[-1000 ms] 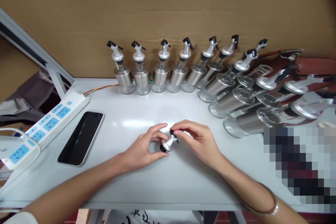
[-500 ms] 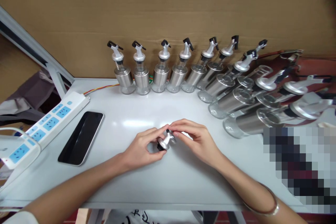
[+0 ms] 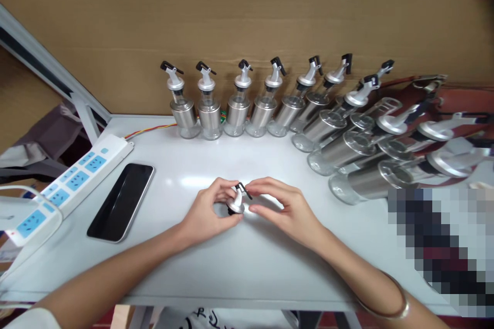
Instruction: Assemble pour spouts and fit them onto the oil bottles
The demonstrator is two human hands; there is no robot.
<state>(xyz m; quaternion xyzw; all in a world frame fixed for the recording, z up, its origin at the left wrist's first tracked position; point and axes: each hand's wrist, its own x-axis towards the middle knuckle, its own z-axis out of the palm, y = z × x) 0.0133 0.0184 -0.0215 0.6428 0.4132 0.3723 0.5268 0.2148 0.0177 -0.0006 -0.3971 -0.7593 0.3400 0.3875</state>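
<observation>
My left hand [image 3: 208,211] is closed around a silver bottle pourer [image 3: 236,204] with a dark stopper at its base and a black flip lever [image 3: 245,191] on top. The pourer stands tilted a little, above the middle of the table. Just right of it, my right hand [image 3: 287,208] is curved with thumb and fingers apart, and nothing shows between them. Its fingertips are close to the lever; whether they touch it I cannot tell.
Glass bottles with steel sleeves and pourers, such as this one [image 3: 184,118], stand in a curved row along the back and right. On the left of the table [image 3: 200,277] are a phone [image 3: 120,203] and a white power strip [image 3: 75,187]. A cardboard wall [image 3: 231,10] rises behind.
My right fingers have come off the pourer's lever and spread apart. The black lever, hidden between the fingers before, now shows. My left hand has shifted slightly left with the pourer.
</observation>
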